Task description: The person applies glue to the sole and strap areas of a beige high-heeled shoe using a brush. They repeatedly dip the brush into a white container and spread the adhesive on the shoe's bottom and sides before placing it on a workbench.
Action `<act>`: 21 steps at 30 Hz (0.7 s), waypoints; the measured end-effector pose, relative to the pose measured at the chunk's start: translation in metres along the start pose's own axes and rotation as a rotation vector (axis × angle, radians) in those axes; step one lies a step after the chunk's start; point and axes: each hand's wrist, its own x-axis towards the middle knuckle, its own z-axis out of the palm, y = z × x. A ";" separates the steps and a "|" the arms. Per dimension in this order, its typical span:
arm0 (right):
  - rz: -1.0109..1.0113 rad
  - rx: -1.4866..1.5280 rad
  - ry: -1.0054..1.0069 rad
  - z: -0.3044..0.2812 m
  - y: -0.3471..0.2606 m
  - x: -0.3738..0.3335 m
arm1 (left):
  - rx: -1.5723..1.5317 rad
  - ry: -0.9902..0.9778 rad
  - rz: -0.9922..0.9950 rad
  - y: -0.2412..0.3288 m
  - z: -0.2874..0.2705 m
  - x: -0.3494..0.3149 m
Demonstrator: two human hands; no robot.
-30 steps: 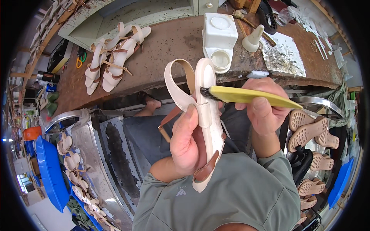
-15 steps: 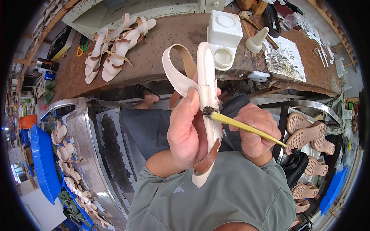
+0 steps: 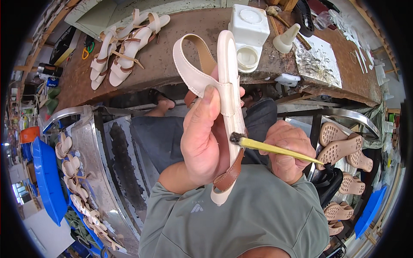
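One beige sandal [image 3: 229, 96], one yellow-handled brush [image 3: 277, 148]. Left hand [image 3: 201, 139] wrapped round sandal's middle, thumb on strap; right hand [image 3: 289, 150] curled, fingers gripping brush handle, dark bristles at sole's right side near brown strap [image 3: 229, 176]. Sandal upright, left of right hand, in front of workbench [image 3: 189, 28]. At least two beige sandals far left on bench, one white container [image 3: 249, 21], one cone nozzle [image 3: 285, 41] to its right. Bench top stretches between sandals and container. Metal rails left [image 3: 69, 114] and right [image 3: 352, 117] limit sideways room. Several tan soles [image 3: 342, 150] right, overlapping, count unclear.
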 end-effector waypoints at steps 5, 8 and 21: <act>0.053 0.037 -0.005 -0.003 -0.006 0.001 | 0.047 -0.034 -0.011 0.002 0.000 0.001; 0.053 0.090 -0.021 -0.006 -0.002 0.002 | 0.084 -0.030 -0.019 0.003 0.001 0.000; 0.147 0.214 -0.042 -0.016 -0.001 0.018 | 0.078 -0.098 0.018 0.000 -0.006 0.004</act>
